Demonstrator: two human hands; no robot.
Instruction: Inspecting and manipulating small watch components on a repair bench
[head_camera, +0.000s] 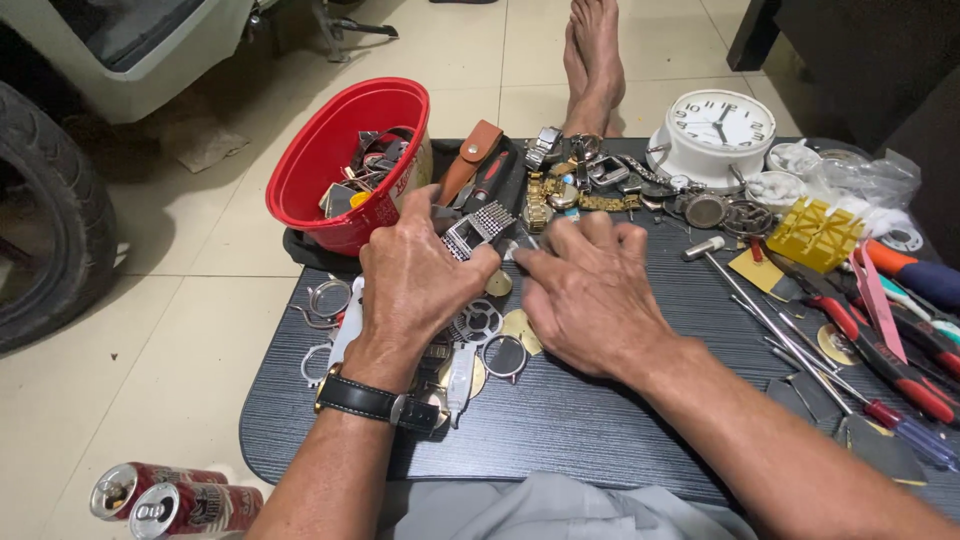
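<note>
Left hand (418, 275) grips square steel watch (478, 230) with mesh band, thumb over case. Right hand (590, 292) pinches same watch at its right edge; fingers curled. Watch held just above dark counter (560, 420), near middle. Red tub (350, 160) of parts just beyond left hand. White clock (716, 130) far right; red-handled screwdrivers (880, 360) at right. Two cans (170, 500) on floor.

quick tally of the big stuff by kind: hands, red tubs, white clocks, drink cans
hands: 2, left hand and right hand
red tub: 1
white clock: 1
drink cans: 2
total: 6
</note>
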